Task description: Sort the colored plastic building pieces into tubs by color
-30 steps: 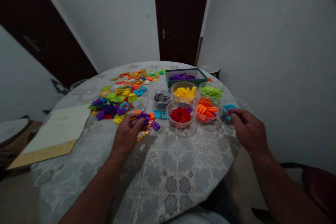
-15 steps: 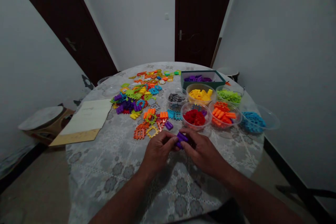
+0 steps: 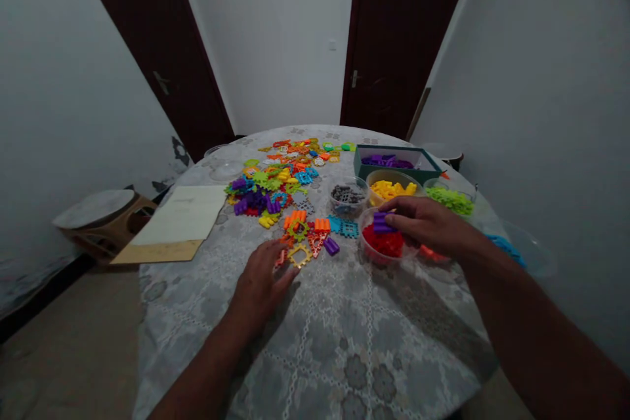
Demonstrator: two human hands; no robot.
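My right hand [image 3: 427, 223] is closed on a purple plastic piece [image 3: 382, 222], held above the clear bowl of red pieces [image 3: 381, 244]. My left hand [image 3: 260, 279] lies flat on the round table [image 3: 315, 354] with fingers stretched, its fingertips at a small group of orange, yellow and red frame-shaped pieces [image 3: 300, 244]. A single purple piece [image 3: 331, 247] lies just right of that group.
A big heap of mixed coloured pieces [image 3: 275, 180] covers the table's far left. Bowls hold grey [image 3: 347, 195], yellow [image 3: 391, 188], green [image 3: 450, 200] and blue pieces [image 3: 509, 251]; a green box [image 3: 394, 161] holds purple ones. Paper on cardboard [image 3: 180, 220] lies left. A stool [image 3: 101, 220] stands beside.
Both hands held the purple piece together near the table's front. Now my right hand has carried it up over the red bowl, and my left hand has moved left onto the table.
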